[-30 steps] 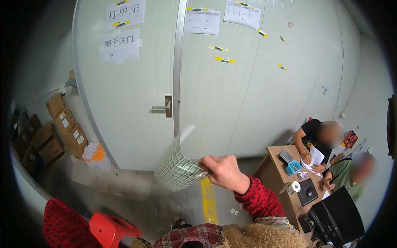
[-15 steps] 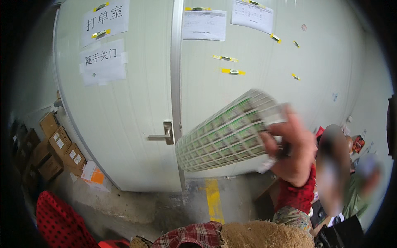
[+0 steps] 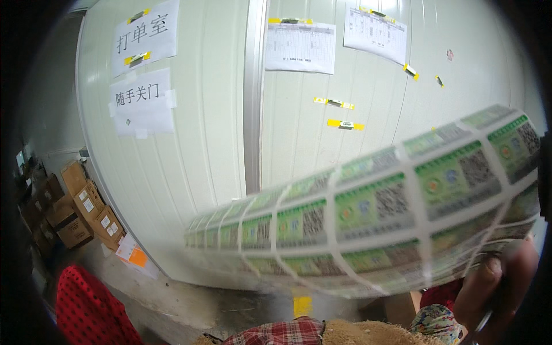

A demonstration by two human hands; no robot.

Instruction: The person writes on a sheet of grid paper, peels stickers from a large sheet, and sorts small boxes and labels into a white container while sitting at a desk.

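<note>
A loosely curled sheet of green-and-white stickers [image 3: 368, 210], each with a square code, stretches across the right half of the view, very near me. My right hand [image 3: 501, 284] is closed on its lower right end. Part of that hand is cut off by the dark rim, and a thin shiny edge shows below the fingers, too unclear to name. At the lower left a red sleeve with black dots [image 3: 92, 307] comes in, but my left hand is out of sight.
A pale door [image 3: 198, 138] with taped paper signs stands ahead, beside a panel wall [image 3: 299, 138] with more taped sheets. Cardboard boxes [image 3: 95, 213] and a white-and-orange box [image 3: 137, 257] lie at the left. A yellow strip [image 3: 302, 305] marks the floor.
My right hand has brought the sticker sheet much closer to me and to the right. It now covers the door handle. The view has shifted slightly.
</note>
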